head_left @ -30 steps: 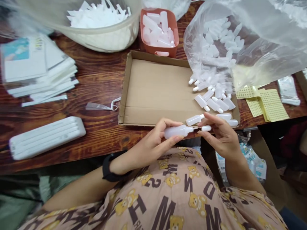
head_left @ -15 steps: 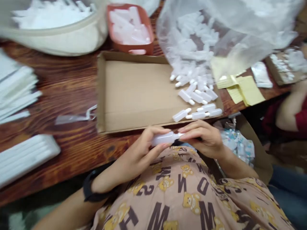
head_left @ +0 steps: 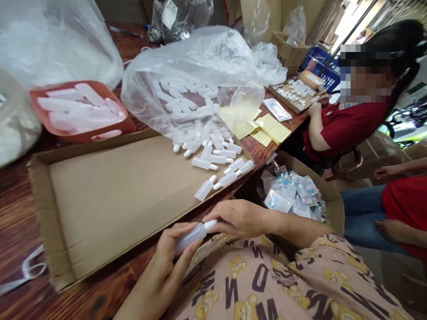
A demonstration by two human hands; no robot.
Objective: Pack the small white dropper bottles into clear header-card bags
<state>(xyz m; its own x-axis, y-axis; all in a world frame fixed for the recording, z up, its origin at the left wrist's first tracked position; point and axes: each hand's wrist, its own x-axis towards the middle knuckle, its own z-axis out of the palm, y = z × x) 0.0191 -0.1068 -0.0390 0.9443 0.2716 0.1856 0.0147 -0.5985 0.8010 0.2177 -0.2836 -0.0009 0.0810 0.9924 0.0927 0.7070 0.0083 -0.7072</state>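
Note:
Low in front of my body, my left hand (head_left: 170, 258) is closed around a small translucent plastic bottle (head_left: 191, 238), thumb on one side and fingers on the other. The fingers of my right hand (head_left: 242, 218) pinch the white cap (head_left: 210, 225) at the bottle's upper right end. The bottle is tilted, cap end up. Just beyond my hands lies a shallow cardboard tray (head_left: 110, 200). Several similar capped bottles (head_left: 205, 188) rest at its right end, and more spill there from a clear plastic bag (head_left: 200, 53).
An orange bin (head_left: 43, 126) of uncapped bottles stands behind the tray. Yellow sticker sheets (head_left: 273, 129) lie on the table to the right. Below the table edge is a box of small packets (head_left: 293, 193). A person in red (head_left: 350, 120) sits farther right, with another person nearby.
The view has swung to the right, bringing the seated person and the room behind into sight. Both hands still hold the same bottle and cap, now at a steeper tilt.

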